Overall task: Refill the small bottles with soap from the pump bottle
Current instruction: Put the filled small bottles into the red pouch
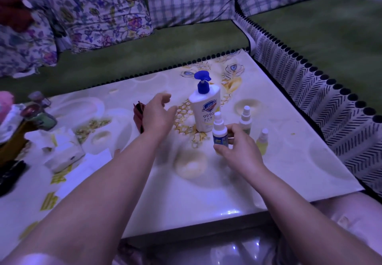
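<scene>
The right hand (237,146) was clamped on a blue-labelled small bottle (220,134), thumb on the near side and fingers wrapped round the far side. It held the bottle upright, just in front of the pump bottle (204,109). Whether its base touched the worktop (289,161) could not be told. Held low on the body like that, the white spray cap stayed free, which would suit unscrewing it before any soap went in. The left hand (159,113) hung spread and empty above the worktop, fingers loosely apart. It was beside the pump bottle but not touching it, probably on its way either to steady that bottle or to take the small cap. The pump bottle stood upright near the middle of the worktop, its blue nozzle pointing to the right, toward the small bottles. A second small bottle (245,117) stood just right of it, and a third small bottle (263,140) stood nearer the worktop's edge; both were capped and within easy reach for their turn. No bottle looked opened, so the refilling seemed barely begun. A tissue pack (62,151) lay well to the left.
</scene>
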